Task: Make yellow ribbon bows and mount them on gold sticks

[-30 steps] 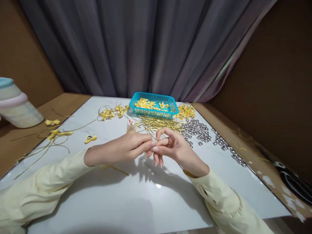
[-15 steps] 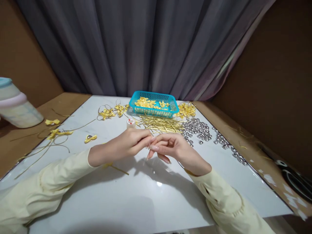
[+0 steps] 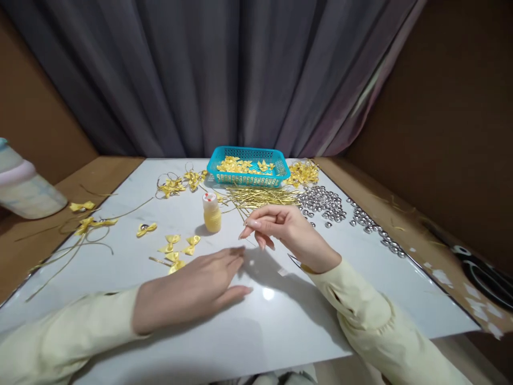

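My left hand (image 3: 196, 283) is low over the white table, palm down, with its fingers stretched out and nothing seen in them. Just beyond it lie several small yellow ribbon bows (image 3: 191, 245) and a short gold tie (image 3: 159, 261). My right hand (image 3: 290, 235) is raised, with thumb and index finger pinched together and the other fingers curled; anything between the tips is too small to make out. A bottle (image 3: 212, 218) with yellow contents and a white cap stands upright beyond the hands. Under my right wrist shows a thin dark pointed tip (image 3: 294, 261).
At the back sits a turquoise basket (image 3: 248, 151) holding yellow bows. Gold ties (image 3: 264, 197) lie before it, and silver beads (image 3: 320, 202) spread to the right. Bows with cords (image 3: 90, 223) lie at left, near a tumbler (image 3: 32, 190). Black scissors (image 3: 484, 278) are at far right.
My hands were together at the fingertips; now the left has come away, down and toward me, with its fingers opened. The right stays pinched nearly in place. The bottle and bows have come into view.
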Demonstrator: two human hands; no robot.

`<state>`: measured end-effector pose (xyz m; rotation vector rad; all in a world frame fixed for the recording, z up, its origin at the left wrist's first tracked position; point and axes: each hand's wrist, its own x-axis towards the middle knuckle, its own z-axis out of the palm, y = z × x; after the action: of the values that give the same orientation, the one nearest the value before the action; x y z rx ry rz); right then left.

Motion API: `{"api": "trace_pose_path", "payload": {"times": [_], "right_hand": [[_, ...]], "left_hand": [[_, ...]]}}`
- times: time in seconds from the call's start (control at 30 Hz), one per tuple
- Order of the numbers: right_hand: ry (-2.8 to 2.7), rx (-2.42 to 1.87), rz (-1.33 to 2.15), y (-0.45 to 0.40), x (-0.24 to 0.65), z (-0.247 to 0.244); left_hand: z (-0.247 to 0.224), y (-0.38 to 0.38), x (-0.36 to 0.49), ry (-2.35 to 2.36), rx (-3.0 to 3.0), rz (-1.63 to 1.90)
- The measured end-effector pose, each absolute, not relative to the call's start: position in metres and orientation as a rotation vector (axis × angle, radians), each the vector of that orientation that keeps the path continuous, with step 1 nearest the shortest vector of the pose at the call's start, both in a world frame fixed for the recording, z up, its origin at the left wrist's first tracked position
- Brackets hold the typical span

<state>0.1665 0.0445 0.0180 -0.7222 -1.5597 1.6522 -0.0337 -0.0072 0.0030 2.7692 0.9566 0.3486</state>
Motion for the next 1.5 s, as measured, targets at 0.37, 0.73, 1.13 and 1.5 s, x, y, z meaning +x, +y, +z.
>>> {"api": "trace_pose_path", "payload": {"times": [0.37,0.73,1.13,1.5], "right_hand": [[-1.52,-0.672,1.612,0.049,0.172,0.017],[-1.54,-0.687,1.592,0.05,0.171,0.012],[-1.562,-0.737,1.607,0.051,0.169,0.007],[-1.556,-0.787,1.584,0.05,0.168,0.009]], "left_hand": [[-0.039,-0.019,-0.028,0.99,2.87,0.057],[-0.055,-0.089,-0.052,0.837,3.144,0.263],[-0.056,-0.104,-0.057,0.677,3.047,0.683],[-0.052,-0.108,-0.047,0.798,2.422,0.632]]}}
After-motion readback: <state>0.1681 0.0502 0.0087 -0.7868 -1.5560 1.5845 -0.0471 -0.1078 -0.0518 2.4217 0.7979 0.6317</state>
